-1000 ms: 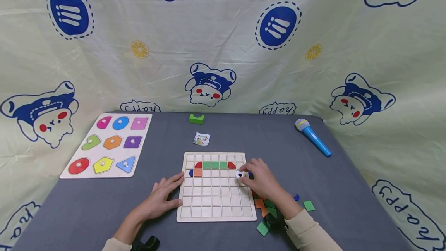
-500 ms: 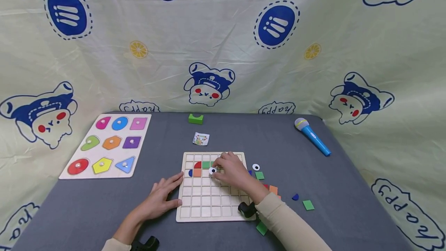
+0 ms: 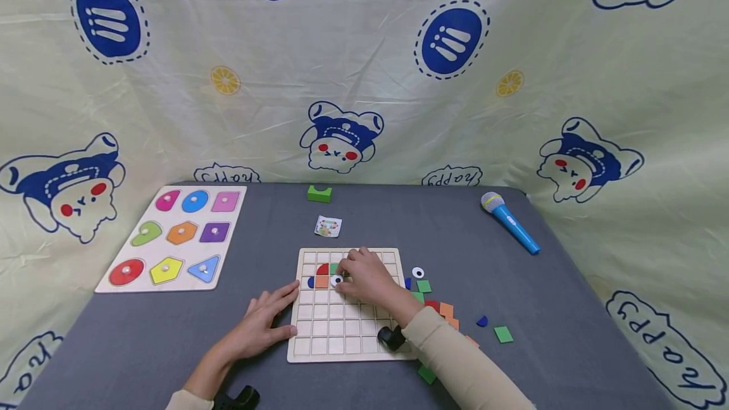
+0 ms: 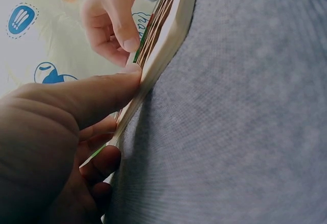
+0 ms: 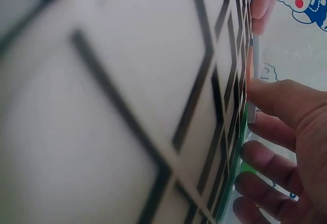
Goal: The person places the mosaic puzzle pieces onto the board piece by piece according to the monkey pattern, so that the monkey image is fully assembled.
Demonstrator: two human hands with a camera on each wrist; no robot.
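Note:
A pale wooden grid board [image 3: 324, 348] lies on the table. My right hand [image 3: 367, 277] pinches a white round tile with a black dot [image 3: 336, 281] at the second row, just right of an orange square [image 3: 321, 281]. In the right wrist view the tile [image 5: 252, 113] shows edge-on between thumb and finger. A red quarter-round piece [image 3: 323, 269], a green square [image 3: 334, 268] and a blue rounded piece [image 3: 311, 282] sit in cells nearby; my hand hides other cells. My left hand [image 3: 264, 324] rests against the board's left edge, thumb and fingers spread.
Right of the board lie another dotted white tile [image 3: 418, 273], loose green squares [image 3: 504, 334], orange squares [image 3: 447, 310] and a blue piece [image 3: 482, 321]. A shape puzzle [image 3: 228, 214], a small card [image 3: 328, 226], a green block [image 3: 319, 194] and a toy microphone [image 3: 510, 223] stand farther back.
My right hand has carried the dotted tile leftward from the board's right edge to beside the orange square. The loose pieces at the right are uncovered. The left hand stays put.

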